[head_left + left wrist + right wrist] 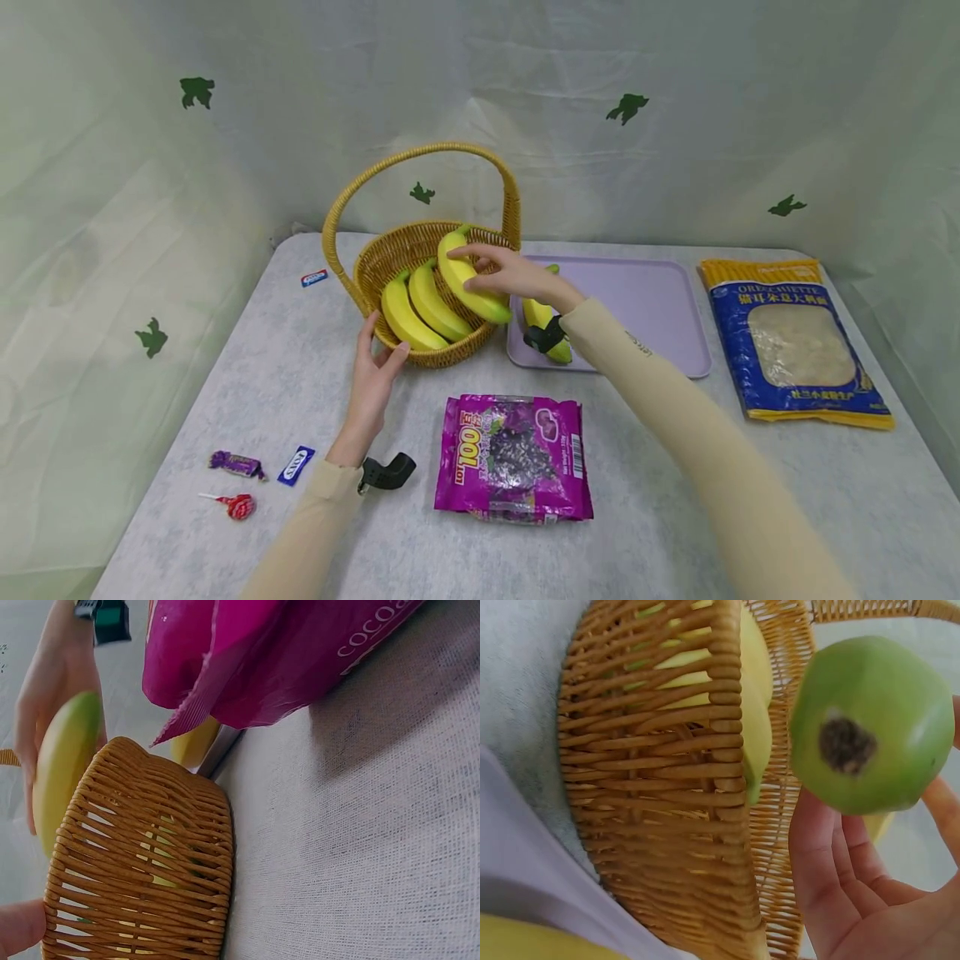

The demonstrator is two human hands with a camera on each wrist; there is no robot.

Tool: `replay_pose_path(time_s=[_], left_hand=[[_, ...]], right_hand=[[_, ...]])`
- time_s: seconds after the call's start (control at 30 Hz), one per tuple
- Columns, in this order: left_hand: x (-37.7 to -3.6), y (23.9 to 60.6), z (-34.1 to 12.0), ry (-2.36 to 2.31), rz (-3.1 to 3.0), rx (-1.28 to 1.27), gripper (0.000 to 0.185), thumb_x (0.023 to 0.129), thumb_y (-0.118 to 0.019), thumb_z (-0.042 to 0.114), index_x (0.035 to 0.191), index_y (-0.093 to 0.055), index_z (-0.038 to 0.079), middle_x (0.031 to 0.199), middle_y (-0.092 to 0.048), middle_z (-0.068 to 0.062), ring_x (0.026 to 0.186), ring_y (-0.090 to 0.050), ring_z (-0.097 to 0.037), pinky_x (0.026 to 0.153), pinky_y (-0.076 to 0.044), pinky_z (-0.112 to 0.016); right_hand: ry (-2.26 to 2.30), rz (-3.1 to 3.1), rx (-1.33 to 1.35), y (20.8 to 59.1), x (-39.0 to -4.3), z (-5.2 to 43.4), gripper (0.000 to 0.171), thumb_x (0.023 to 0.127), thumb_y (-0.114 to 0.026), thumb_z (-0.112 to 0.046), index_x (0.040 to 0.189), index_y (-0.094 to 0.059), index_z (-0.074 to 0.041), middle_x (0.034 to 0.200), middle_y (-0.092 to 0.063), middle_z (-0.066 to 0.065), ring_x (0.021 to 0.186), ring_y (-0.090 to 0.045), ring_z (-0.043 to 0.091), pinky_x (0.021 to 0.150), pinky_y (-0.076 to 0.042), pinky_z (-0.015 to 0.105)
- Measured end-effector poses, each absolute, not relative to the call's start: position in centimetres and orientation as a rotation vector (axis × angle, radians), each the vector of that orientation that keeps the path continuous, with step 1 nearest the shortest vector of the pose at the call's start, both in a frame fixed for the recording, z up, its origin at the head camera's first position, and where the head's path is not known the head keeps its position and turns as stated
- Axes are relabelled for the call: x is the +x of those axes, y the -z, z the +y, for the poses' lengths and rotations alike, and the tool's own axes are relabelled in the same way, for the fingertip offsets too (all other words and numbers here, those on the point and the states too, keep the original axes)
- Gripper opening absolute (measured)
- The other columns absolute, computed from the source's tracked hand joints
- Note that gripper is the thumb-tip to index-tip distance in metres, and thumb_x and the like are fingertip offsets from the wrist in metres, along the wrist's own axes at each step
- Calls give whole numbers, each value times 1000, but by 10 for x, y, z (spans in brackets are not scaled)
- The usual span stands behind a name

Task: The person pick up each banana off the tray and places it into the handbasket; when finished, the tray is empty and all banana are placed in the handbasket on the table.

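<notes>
Over the right side of a wicker basket [442, 358], my right hand [517, 275] holds a banana [455, 271] between thumb and fingers. Its green end [877, 727] faces the right wrist camera. Two more bananas [405, 317] lie side by side inside the basket. My left hand [371, 375] holds the basket at its front left, thumb on the front rim and fingers along the left side. In the left wrist view a fingertip [21, 927] touches the woven rim. Another banana [537, 314] lies on the lilac tray [622, 317], partly covered by my right wrist.
A purple candy bag [513, 458] lies in front of the basket. Far right is a blue and yellow pasta bag [798, 342]. On the left lie a red lollipop [240, 506], a purple-wrapped candy [236, 463] and small blue packets [296, 465]. The basket's tall handle [442, 147] arches above it.
</notes>
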State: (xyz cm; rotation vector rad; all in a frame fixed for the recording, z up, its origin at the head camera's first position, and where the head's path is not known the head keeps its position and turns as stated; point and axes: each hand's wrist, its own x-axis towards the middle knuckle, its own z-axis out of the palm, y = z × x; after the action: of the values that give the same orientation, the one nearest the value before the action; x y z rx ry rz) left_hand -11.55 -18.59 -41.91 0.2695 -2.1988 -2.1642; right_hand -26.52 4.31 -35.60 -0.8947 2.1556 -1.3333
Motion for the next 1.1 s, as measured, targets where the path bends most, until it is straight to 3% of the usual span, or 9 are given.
replay_pose_path(time_s=[0.17, 0.3, 0.5, 0.63, 0.9, 1.1], left_hand=[[-110, 403, -180, 2175, -2214, 274, 70, 99, -51, 10, 155, -9, 13, 158, -2, -6, 137, -27, -34, 108, -31, -45], [-108, 396, -178, 2154, -2236, 289, 69, 99, -50, 10, 155, -10, 13, 158, -2, -7, 137, -27, -35, 107, -32, -43], [-111, 401, -180, 2164, -2229, 296, 69, 99, -50, 10, 155, -9, 14, 158, -1, -5, 137, -26, -35, 108, -31, -45], [-116, 415, -185, 2160, -2221, 291, 70, 99, -52, 14, 155, -10, 19, 158, -2, -1, 137, -27, -32, 107, -32, -44], [-117, 427, -187, 2118, -2232, 275, 69, 100, -53, 19, 155, -12, 24, 158, -4, 2, 136, -30, -28, 106, -34, -41], [-117, 427, -186, 2138, -2206, 249, 68, 100, -52, 17, 155, -11, 20, 158, -3, 1, 135, -31, -29, 107, -33, -41]], right_hand=[[1296, 2188, -866, 359, -272, 30, 49, 94, -61, -20, 141, -48, -18, 137, -48, 3, 104, -50, 19, 83, -44, 35], [1217, 2237, -823, 361, -277, 22, 48, 94, -61, -20, 140, -50, -16, 142, -45, 3, 120, -47, 24, 96, -41, 39], [1113, 2314, -766, 366, -281, 11, 44, 94, -60, -19, 137, -53, -14, 139, -49, 9, 122, -48, 26, 99, -40, 37], [1070, 2363, -746, 368, -281, 5, 41, 94, -59, -17, 134, -55, -11, 132, -54, 13, 119, -50, 25, 98, -40, 36], [984, 2410, -749, 376, -281, -5, 40, 92, -62, -13, 132, -57, -9, 111, -57, 14, 96, -49, 21, 85, -42, 32], [957, 2418, -736, 375, -279, -5, 40, 93, -62, -14, 132, -57, -8, 117, -56, 14, 102, -49, 23, 89, -41, 34]])
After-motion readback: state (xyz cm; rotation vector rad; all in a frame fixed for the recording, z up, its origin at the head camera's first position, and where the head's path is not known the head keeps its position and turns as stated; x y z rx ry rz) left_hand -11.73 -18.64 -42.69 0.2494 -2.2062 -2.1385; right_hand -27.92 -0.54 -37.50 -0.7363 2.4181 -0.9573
